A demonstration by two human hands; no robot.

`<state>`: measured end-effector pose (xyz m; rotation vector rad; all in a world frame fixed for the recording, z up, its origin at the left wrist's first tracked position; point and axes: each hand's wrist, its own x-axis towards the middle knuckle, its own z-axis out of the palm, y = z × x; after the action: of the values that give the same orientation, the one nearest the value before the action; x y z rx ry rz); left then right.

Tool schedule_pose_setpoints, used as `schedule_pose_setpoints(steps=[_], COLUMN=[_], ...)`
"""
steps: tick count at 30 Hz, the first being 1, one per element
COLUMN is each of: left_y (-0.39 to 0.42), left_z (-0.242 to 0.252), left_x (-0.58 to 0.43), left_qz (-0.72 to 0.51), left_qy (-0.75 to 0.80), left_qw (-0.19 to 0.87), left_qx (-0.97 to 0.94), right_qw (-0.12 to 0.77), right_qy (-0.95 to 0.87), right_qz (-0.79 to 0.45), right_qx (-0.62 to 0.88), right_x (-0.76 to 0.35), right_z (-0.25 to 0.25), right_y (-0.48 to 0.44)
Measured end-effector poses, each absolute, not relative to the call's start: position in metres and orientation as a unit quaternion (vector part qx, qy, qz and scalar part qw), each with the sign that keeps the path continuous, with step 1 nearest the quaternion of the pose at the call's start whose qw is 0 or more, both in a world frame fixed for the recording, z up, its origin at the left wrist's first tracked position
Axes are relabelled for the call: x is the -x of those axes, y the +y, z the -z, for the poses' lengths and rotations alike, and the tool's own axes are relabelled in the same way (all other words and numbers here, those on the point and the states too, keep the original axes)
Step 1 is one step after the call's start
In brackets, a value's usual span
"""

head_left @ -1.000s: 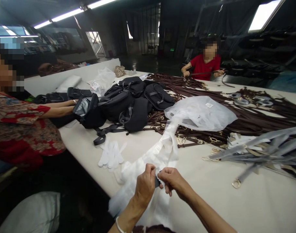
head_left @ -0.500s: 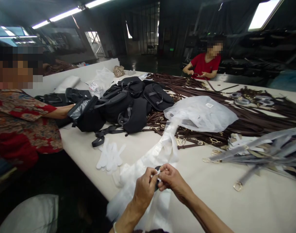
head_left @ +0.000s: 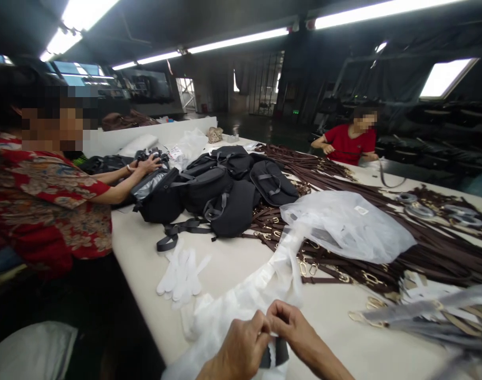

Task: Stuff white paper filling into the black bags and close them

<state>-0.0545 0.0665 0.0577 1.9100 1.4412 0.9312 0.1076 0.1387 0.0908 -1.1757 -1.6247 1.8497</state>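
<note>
My left hand [head_left: 243, 345] and my right hand [head_left: 294, 335] meet at the fingertips low in the view, both closed in a pinch. Below the fingers shows a small dark flat piece [head_left: 279, 352], partly covered by my left hand; its kind is unclear. Whatever lies right between the fingertips is hidden. Under my hands a long white translucent plastic sheet [head_left: 260, 277] runs across the table [head_left: 328, 316]. Left of it lies a small pile of white strips with rounded ends [head_left: 181, 277].
Black bags [head_left: 205, 190] are heaped mid-table beside brown straps [head_left: 336, 182] with gold buckles. A clear plastic bag [head_left: 352, 221] rests on the straps. Grey-wrapped straps [head_left: 431, 311] lie at right. One person [head_left: 51, 206] handles a bag at left; another [head_left: 347, 145] stands across the table.
The view has tilted upward, so the table sits lower. A white bit seen between my fingertips is now hidden, and more of the dark piece shows. The left co-worker's hands have moved onto the bags.
</note>
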Motion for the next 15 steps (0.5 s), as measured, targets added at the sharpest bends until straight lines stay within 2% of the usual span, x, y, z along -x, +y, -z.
schedule_pose_setpoints(steps=[6,8,10,13,15], left_y=[0.074,0.081,0.089,0.102,0.11], left_z=[-0.047,-0.046,-0.05,-0.062,-0.069], left_x=[0.042,0.044,0.052,0.067,0.076], left_qz=[-0.319,-0.337,-0.353,-0.353,-0.35], left_qy=[0.483,0.487,0.49,0.519,0.534], left_qw=[0.304,0.313,0.325,0.368,0.41], left_qx=[-0.757,-0.742,-0.728,-0.686,-0.652], right_qw=[0.337,0.325,0.305,0.314,0.322], right_qy=[-0.503,-0.512,-0.574,-0.653,-0.679], right_qz=[-0.654,-0.639,-0.572,-0.456,-0.443], right_qx=[0.454,0.473,0.5,0.517,0.488], right_x=[-0.092,-0.093,-0.099,-0.11,-0.112], right_z=[-0.094,-0.095,-0.096,-0.1,-0.104], right_y=[0.158,0.17,0.18,0.18,0.169])
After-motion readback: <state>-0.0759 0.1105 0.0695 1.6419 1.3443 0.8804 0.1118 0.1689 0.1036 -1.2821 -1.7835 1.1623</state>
